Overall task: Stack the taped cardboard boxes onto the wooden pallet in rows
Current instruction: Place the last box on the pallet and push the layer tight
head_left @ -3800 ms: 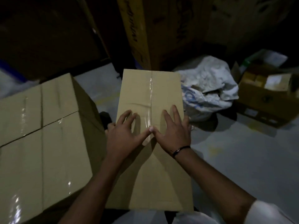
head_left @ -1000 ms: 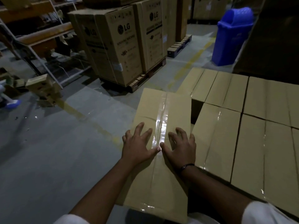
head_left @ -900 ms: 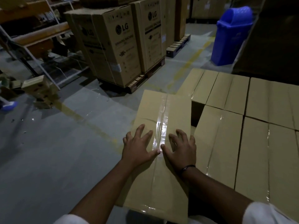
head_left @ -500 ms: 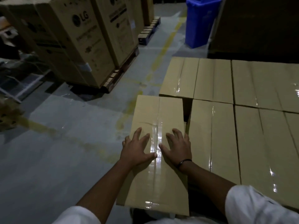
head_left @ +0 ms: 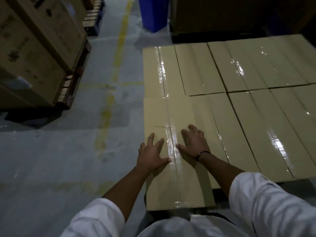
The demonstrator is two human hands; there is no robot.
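Note:
A taped cardboard box (head_left: 171,113) lies lengthwise in front of me, clear tape running down its middle seam. My left hand (head_left: 152,154) and my right hand (head_left: 193,142) press flat on its top, fingers spread, one on each side of the tape. The box sits at the left end of the near row of stacked taped boxes (head_left: 239,69), its far end against the back row and its right side against a neighbour. Its near end sticks out towards me past the neighbours. The pallet under the stack is hidden.
Large printed cartons (head_left: 34,48) stand on a wooden pallet (head_left: 71,86) at the left. A blue bin (head_left: 153,12) and a dark tall block (head_left: 222,17) stand behind the stack. Grey floor with a faded yellow line (head_left: 109,103) runs between.
I turned from a dark corner to the stack, the box travelling under my palms. In the last half second it closed the gap and now lies against the boxes in its row.

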